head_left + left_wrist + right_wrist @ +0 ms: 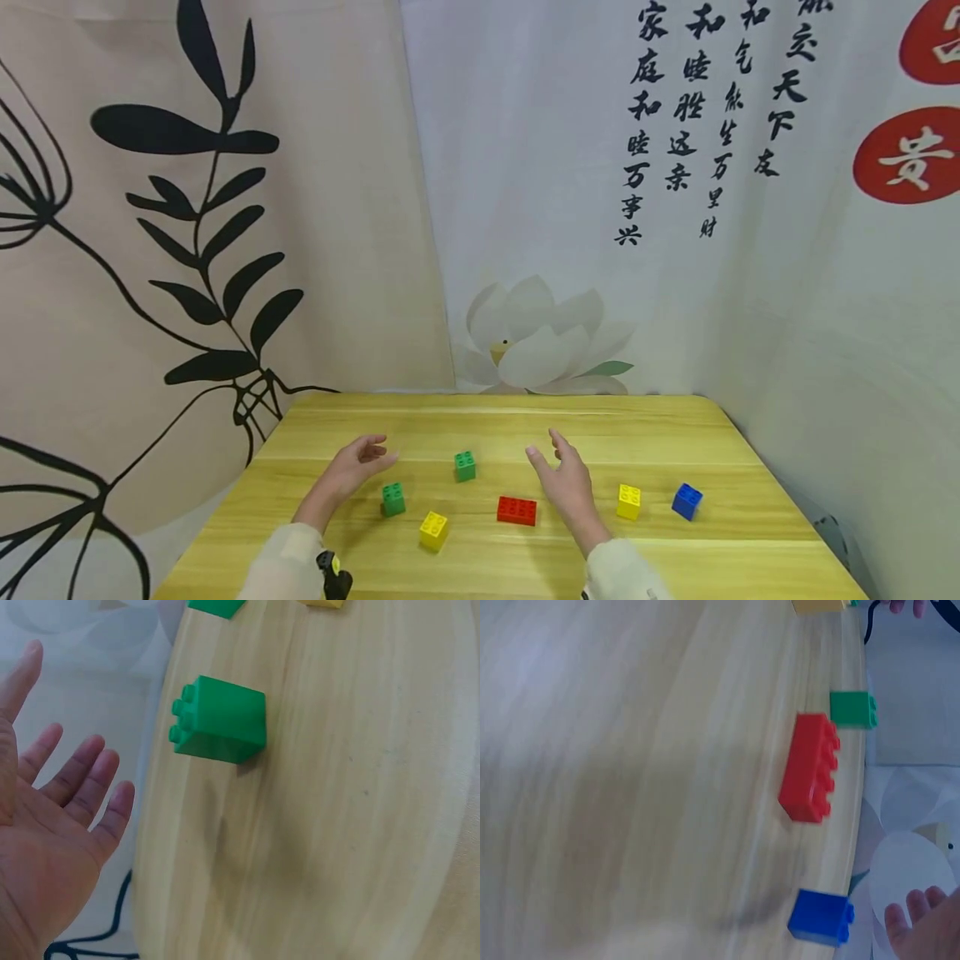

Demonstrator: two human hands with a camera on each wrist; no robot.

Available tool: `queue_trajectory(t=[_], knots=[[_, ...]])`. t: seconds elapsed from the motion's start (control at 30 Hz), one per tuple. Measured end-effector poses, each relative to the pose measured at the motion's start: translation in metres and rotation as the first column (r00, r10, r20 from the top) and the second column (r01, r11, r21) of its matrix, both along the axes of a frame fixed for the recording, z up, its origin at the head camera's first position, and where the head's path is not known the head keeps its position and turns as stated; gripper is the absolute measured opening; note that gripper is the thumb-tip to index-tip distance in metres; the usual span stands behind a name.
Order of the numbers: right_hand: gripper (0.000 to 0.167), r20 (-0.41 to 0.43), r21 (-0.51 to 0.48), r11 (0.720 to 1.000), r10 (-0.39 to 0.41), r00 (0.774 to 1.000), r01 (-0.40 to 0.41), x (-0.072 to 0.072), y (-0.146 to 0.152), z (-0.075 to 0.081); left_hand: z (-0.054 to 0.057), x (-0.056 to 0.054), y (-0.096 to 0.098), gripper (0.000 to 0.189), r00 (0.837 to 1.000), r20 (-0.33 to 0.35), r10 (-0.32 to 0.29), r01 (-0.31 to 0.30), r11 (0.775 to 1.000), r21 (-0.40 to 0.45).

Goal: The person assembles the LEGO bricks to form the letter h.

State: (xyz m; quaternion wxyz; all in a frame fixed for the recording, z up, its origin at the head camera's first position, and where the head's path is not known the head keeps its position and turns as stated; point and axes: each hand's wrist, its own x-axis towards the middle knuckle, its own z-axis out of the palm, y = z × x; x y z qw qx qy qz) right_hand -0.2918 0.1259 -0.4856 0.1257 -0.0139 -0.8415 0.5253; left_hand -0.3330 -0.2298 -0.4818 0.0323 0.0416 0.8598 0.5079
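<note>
My left hand [356,468] hovers over the left side of the table with fingers spread and nothing in it. Nearest to it is a green toy brick [393,499], whose studs face sideways in the left wrist view [225,720]. A yellow brick [433,531] sits closer to me, and a second green brick [465,466] lies farther back. Between the hands is a longer red brick [517,511]. Just right of it, my right hand [567,486] is raised, empty, thumb apart from the fingers. Farther right are another yellow brick [628,502] and a blue brick [687,501].
The bricks stand apart on a light wooden table [570,558]. Its far edge meets a hanging cloth backdrop [352,208] with plant prints and writing. On the right, a pale cloth [847,333] runs along the table's side. A black device [334,575] is on my left wrist.
</note>
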Motion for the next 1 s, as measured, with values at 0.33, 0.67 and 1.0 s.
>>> queue_trajectory(t=[0.33,0.67,1.0], knots=[[0.064,0.001,-0.057,0.997,0.043,0.999,-0.043,0.011,-0.037,-0.018,-0.019,0.009,-0.01,0.078,0.995,0.09,0.035,-0.036,0.999,0.012],[0.061,0.042,-0.104,0.985,0.141,0.989,-0.136,0.03,-0.081,-0.041,-0.037,0.014,-0.017,0.065,0.991,0.135,0.017,-0.022,0.999,0.036],[0.059,0.096,-0.198,0.957,0.236,0.967,-0.214,0.042,-0.11,-0.053,-0.05,0.012,-0.015,0.066,0.992,0.127,0.02,-0.022,1.0,0.013]])
